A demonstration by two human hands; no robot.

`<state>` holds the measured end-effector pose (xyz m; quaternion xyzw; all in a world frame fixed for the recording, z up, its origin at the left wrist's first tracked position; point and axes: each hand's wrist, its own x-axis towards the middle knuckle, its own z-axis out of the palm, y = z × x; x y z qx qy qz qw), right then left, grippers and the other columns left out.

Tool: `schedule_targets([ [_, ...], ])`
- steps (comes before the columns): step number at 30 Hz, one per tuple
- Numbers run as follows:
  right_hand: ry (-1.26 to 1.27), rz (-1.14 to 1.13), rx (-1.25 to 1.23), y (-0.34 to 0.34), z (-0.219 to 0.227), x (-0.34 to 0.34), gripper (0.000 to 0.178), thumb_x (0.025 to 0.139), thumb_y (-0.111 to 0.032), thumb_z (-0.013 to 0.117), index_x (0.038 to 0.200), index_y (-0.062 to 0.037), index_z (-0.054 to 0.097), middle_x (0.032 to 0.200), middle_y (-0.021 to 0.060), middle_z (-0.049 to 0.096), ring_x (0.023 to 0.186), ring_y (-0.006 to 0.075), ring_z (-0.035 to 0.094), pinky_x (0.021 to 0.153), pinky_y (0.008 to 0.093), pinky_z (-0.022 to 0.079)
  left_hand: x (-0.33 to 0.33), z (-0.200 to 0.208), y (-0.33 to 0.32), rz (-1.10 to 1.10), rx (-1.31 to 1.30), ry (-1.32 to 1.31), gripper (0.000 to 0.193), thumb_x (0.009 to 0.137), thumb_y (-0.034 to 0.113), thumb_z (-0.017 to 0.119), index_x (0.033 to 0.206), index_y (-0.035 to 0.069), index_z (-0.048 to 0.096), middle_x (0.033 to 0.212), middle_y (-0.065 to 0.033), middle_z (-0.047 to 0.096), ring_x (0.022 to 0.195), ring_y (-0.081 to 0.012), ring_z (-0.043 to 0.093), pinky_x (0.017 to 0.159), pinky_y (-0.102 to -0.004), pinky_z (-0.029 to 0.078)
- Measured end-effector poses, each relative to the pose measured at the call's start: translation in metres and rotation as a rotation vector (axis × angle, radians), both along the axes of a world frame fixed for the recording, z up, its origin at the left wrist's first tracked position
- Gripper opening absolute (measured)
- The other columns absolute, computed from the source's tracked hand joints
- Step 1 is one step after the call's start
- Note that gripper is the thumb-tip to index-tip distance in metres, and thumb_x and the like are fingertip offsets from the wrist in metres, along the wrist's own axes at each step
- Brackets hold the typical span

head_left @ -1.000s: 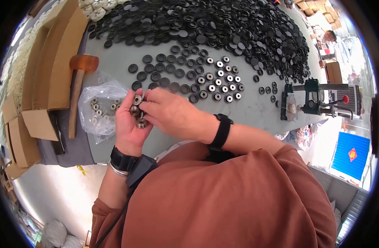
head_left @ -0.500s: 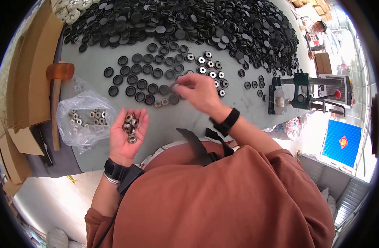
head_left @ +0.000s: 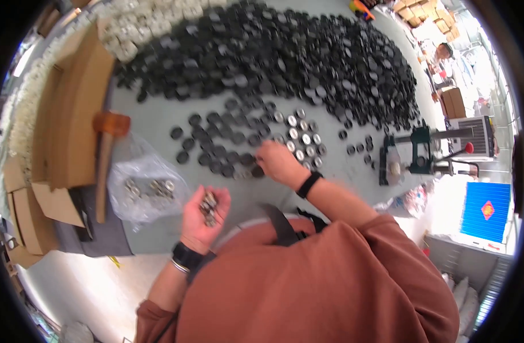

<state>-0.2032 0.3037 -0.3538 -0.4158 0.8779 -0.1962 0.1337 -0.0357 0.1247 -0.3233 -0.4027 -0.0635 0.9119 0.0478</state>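
No words or numbers can be read. The one clear sign is a red diamond [head_left: 488,210] near the middle of the ribbed blue panel [head_left: 473,228] at far right; it stands on one corner and bears a yellowish mark, too small to make out. Reddish patches show on the bag [head_left: 413,201] by the tabletop [head_left: 345,183], too blurred to tell as print.
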Motion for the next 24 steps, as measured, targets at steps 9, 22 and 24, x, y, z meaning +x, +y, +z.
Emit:
schedule_targets([
  [9,0.025,0.035,0.029,0.005,0.013,0.013,0.018,0.074,-0.021,0.06,0.079,-0.0045,0.062,0.083,0.015,0.055,0.079,0.0314,0.058,0.067,0.0393,0.048,0.01,-0.007,-0.004,-0.321,-0.03,0.192,0.032,0.091,0.032,0.046,0.087,0.002,0.054,0.08,-0.0112,0.058,0.068,-0.0205,0.057,0.053,-0.0271,0.051],
  [22,-0.3,0.275,-0.219,-0.019,0.075,0.066,0.021,0.076,-0.016,0.061,0.092,-0.0028,0.064,0.079,0.0143,0.058,0.072,0.0313,0.058,0.064,0.0362,0.047,-0.005,-0.01,0.014,-0.64,-0.249,0.088,0.028,0.093,0.036,0.038,0.094,0.011,0.051,0.074,-0.0024,0.05,0.053,-0.0108,0.037,0.037,-0.0164,0.024],
  [24,-0.358,0.233,-0.21,-0.016,0.075,0.067,0.022,0.075,-0.016,0.062,0.092,-0.0029,0.064,0.079,0.0143,0.058,0.072,0.0308,0.059,0.064,0.0357,0.047,-0.002,-0.001,0.017,-0.68,-0.298,0.115,0.027,0.093,0.034,0.038,0.098,0.012,0.052,0.075,-0.0024,0.05,0.053,-0.0105,0.037,0.037,-0.0165,0.025],
])
